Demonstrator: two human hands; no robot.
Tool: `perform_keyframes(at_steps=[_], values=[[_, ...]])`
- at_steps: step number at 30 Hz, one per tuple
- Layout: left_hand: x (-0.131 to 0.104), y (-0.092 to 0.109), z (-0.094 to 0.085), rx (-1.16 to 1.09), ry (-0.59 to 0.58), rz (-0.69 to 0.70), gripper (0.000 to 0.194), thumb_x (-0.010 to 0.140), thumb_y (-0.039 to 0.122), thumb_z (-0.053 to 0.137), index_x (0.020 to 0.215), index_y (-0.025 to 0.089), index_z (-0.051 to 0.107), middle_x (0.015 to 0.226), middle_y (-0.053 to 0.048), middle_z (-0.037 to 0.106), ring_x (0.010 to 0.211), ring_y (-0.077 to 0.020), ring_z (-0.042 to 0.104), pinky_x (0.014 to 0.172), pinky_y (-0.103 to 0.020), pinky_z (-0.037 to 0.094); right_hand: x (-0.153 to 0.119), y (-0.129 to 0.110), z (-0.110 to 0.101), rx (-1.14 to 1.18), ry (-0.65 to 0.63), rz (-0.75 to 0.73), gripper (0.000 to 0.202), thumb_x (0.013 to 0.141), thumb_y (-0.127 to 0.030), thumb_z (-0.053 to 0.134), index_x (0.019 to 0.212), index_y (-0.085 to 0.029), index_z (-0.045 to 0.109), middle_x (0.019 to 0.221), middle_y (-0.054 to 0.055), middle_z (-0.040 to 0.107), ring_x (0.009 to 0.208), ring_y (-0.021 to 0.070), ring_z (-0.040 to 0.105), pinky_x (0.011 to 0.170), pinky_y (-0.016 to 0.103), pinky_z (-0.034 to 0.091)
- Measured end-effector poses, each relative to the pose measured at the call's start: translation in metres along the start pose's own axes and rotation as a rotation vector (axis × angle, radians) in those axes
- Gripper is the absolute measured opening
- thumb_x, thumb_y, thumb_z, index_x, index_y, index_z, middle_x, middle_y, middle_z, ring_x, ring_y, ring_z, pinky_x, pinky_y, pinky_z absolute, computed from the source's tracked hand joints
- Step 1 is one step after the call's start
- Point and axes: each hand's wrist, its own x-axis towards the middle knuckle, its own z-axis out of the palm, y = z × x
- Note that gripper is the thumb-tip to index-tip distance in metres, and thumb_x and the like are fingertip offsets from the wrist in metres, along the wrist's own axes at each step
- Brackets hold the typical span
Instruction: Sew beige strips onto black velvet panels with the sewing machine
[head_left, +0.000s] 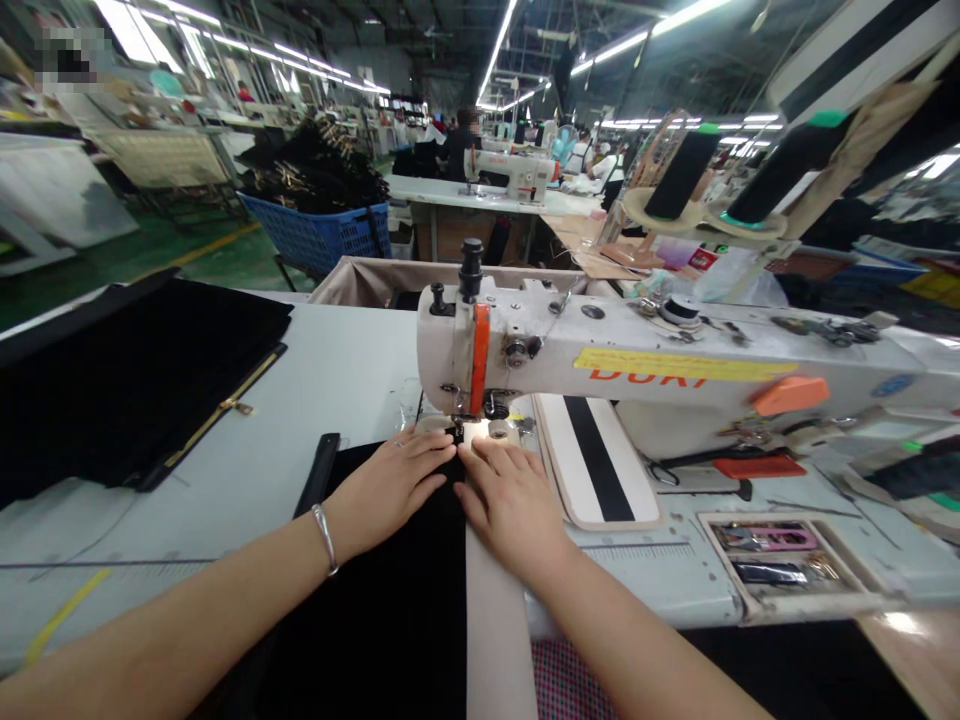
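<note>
A white sewing machine point(540, 350) with an orange lever stands before me, its lit needle area just beyond my fingertips. Black fabric point(375, 610) runs from under the presser foot toward my lap, with a beige strip point(499, 620) along its right side. My left hand point(397, 480), a silver bangle at its wrist, lies flat on the black fabric, fingers stretched toward the presser foot. On the seam between fabric and strip my right hand point(514, 500) rests with its fingers spread. Both hands' fingertips nearly meet at the foot. The needle tip is too small to make out.
Stacked black pieces with a zipper point(142, 380) lie on the table's left. Beige panels with a black stripe point(600, 460) sit under the machine arm. A tool tray point(780, 565) is at right, thread cones point(682, 170) behind. A blue basket point(319, 230) stands beyond the table.
</note>
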Motion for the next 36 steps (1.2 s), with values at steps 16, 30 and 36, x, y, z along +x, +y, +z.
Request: perform_keyframes(at_steps=[16, 30, 36], values=[[-0.117, 0.096, -0.018, 0.046, -0.151, 0.350, 0.041, 0.086, 0.009, 0.059, 0.125, 0.022, 0.061, 0.142, -0.004, 0.055, 0.138, -0.0217, 0.044, 0.123, -0.051, 0.019, -0.149, -0.051, -0.016, 0.169, 0.061, -0.207, 0.063, 0.088, -0.057, 0.061, 0.132, -0.011, 0.057, 0.132, 0.010, 0.061, 0.126, 0.0253, 0.052, 0.119, 0.042, 0.030], [-0.113, 0.096, -0.023, 0.032, -0.055, 0.338, 0.037, 0.082, 0.009, 0.056, 0.114, 0.023, 0.065, 0.133, -0.004, 0.062, 0.130, -0.0189, 0.052, 0.123, -0.046, 0.022, -0.136, -0.062, -0.008, 0.011, 0.381, -0.292, 0.024, 0.094, -0.009, 0.045, 0.098, -0.016, 0.068, 0.080, 0.002, 0.071, 0.074, 0.0171, 0.064, 0.072, 0.031, 0.055], [-0.112, 0.095, -0.025, 0.011, -0.057, 0.344, 0.037, 0.080, 0.008, 0.056, 0.113, 0.024, 0.066, 0.131, -0.003, 0.063, 0.129, -0.0187, 0.052, 0.123, -0.044, 0.023, -0.132, -0.065, -0.008, -0.021, 0.434, -0.283, 0.026, 0.096, -0.008, 0.045, 0.091, -0.018, 0.069, 0.072, 0.000, 0.069, 0.065, 0.0149, 0.061, 0.061, 0.029, 0.051]])
